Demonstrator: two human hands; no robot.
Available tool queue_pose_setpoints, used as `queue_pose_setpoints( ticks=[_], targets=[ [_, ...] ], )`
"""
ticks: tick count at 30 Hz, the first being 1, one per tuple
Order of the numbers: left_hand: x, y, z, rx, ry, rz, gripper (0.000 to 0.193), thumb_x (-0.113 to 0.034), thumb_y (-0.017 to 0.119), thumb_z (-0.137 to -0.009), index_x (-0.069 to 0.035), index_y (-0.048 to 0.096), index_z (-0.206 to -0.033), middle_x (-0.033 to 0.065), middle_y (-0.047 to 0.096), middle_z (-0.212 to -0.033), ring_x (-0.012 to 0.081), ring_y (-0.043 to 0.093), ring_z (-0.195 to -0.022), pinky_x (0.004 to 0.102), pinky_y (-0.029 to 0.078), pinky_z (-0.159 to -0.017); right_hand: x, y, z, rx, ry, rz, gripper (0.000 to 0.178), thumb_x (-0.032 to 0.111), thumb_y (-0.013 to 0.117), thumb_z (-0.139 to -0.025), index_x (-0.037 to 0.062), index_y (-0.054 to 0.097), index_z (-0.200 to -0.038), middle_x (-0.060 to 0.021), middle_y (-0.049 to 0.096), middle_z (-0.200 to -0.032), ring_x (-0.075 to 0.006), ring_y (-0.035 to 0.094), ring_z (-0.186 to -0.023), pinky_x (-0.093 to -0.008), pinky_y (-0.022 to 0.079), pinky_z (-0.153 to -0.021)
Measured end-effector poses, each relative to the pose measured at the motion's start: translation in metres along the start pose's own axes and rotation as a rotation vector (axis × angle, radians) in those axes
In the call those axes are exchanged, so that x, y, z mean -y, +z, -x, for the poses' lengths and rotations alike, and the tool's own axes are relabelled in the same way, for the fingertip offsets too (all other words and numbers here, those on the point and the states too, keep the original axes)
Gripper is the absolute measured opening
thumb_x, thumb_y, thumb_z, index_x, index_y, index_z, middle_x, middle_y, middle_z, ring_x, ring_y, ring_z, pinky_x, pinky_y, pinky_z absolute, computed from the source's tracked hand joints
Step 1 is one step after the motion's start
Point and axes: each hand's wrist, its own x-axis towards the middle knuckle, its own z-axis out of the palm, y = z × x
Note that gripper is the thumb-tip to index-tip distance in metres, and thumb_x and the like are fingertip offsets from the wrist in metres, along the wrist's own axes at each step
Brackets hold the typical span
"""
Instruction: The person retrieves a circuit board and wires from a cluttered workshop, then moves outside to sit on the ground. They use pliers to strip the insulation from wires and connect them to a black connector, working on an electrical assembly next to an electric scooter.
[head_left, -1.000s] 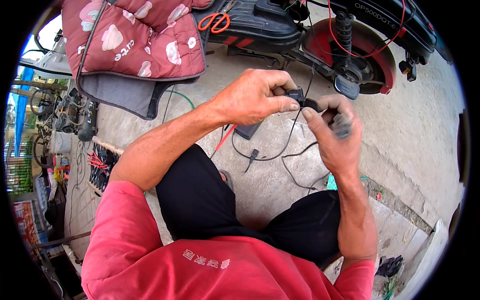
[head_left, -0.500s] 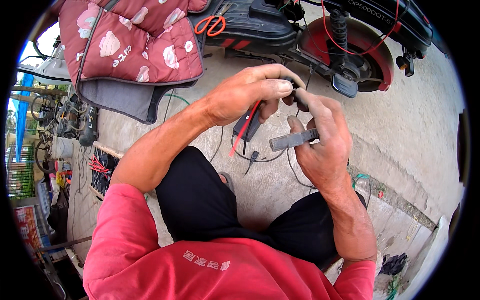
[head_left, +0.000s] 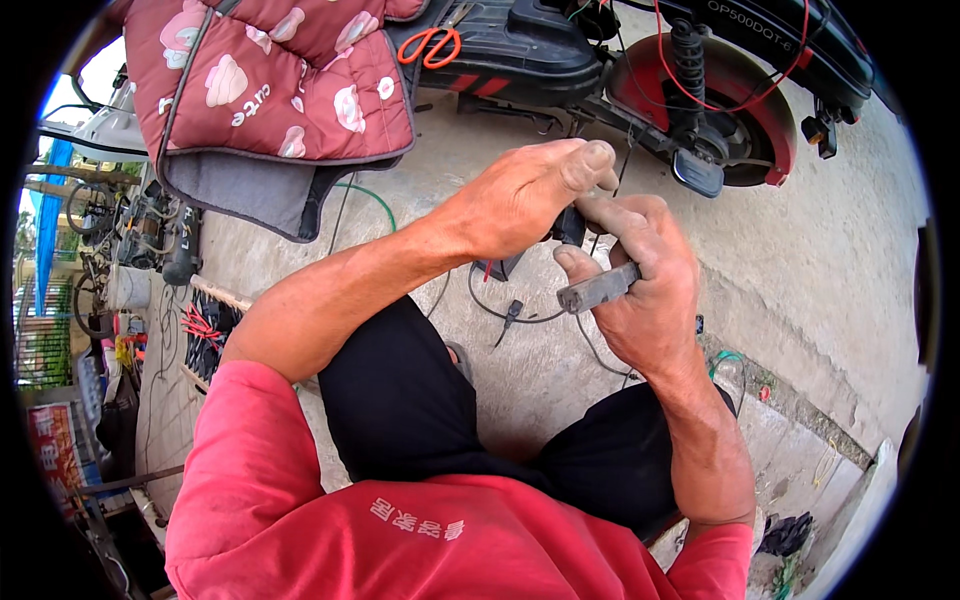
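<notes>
My left hand (head_left: 525, 195) is closed around a small black plug-like part (head_left: 570, 226) with thin black wires hanging from it. My right hand (head_left: 640, 285) sits just below and to the right, touching the same part with its fingertips while gripping a flat grey metal tool (head_left: 598, 290) across the palm. Both hands meet above my knees, over the concrete ground. Black cables (head_left: 510, 310) with a small connector trail on the ground beneath the hands.
An electric scooter (head_left: 690, 70) with a red rear fender and loose red wires stands ahead. Orange-handled scissors (head_left: 432, 45) lie on its footboard. A red padded floral cover (head_left: 270, 80) hangs at upper left. Tools and wire bundles (head_left: 200, 330) lie at left.
Both hands have shifted slightly lower and nearer to me. The grey tool has turned in my right hand and now lies across the palm; my left hand stays on the black part.
</notes>
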Motion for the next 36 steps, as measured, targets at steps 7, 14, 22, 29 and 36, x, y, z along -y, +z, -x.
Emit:
queue_pose_setpoints(
  ticks=[7, 14, 22, 29, 36],
  targets=[
    [0.006, 0.005, -0.004, 0.011, -0.021, 0.003, 0.065, -0.057, 0.036, -0.100, 0.002, 0.061, -0.089, 0.0085, 0.056, -0.073, 0.0192, 0.051, -0.072, 0.0354, 0.043, -0.070, 0.002, 0.000, -0.001, 0.018, 0.171, -0.062, 0.032, 0.003, 0.082, -0.067, 0.0038, 0.061, -0.090, -0.0082, 0.059, -0.083, -0.0209, 0.056, -0.065, -0.0336, 0.045, -0.057],
    [-0.017, 0.001, -0.002, 0.025, -0.321, -0.007, 0.054, -0.051, 0.051, -0.096, 0.001, 0.062, -0.092, 0.0076, 0.061, -0.072, 0.0113, 0.053, -0.054, 0.0268, 0.044, -0.048, -0.019, 0.001, -0.006, -0.191, 0.057, 0.068, 0.027, 0.004, 0.081, -0.070, 0.0038, 0.055, -0.078, -0.0073, 0.055, -0.072, -0.0197, 0.053, -0.059, -0.0328, 0.043, -0.053],
    [-0.007, 0.008, -0.006, 0.024, -0.312, 0.234, 0.035, -0.037, 0.051, -0.099, -0.003, 0.058, -0.097, 0.0023, 0.061, -0.069, 0.0074, 0.054, -0.054, 0.0219, 0.043, -0.045, -0.021, 0.002, -0.010, -0.281, -0.071, 0.162, 0.028, 0.004, 0.081, -0.070, 0.0049, 0.058, -0.084, -0.0063, 0.058, -0.077, -0.0185, 0.056, -0.060, -0.0313, 0.046, -0.052],
    [-0.007, 0.006, -0.007, -0.039, -0.331, 0.277, 0.035, -0.038, 0.049, -0.100, -0.003, 0.054, -0.096, 0.0024, 0.058, -0.063, 0.0068, 0.051, -0.049, 0.0215, 0.040, -0.044, -0.016, 0.002, -0.008, -0.207, -0.007, 0.134, 0.032, 0.005, 0.082, -0.069, 0.0048, 0.061, -0.094, -0.0081, 0.060, -0.087, -0.0176, 0.060, -0.063, -0.0294, 0.049, -0.053],
    [-0.013, 0.007, -0.003, -0.054, -0.136, -0.108, 0.046, -0.037, 0.067, -0.087, 0.002, 0.055, -0.111, 0.0030, 0.059, -0.074, 0.0066, 0.051, -0.061, 0.0239, 0.042, -0.052, -0.024, 0.002, -0.009, -0.222, -0.085, 0.145, 0.028, 0.000, 0.075, -0.071, 0.0047, 0.063, -0.096, -0.0076, 0.062, -0.087, -0.0191, 0.060, -0.070, -0.0302, 0.050, -0.058]
  ],
)
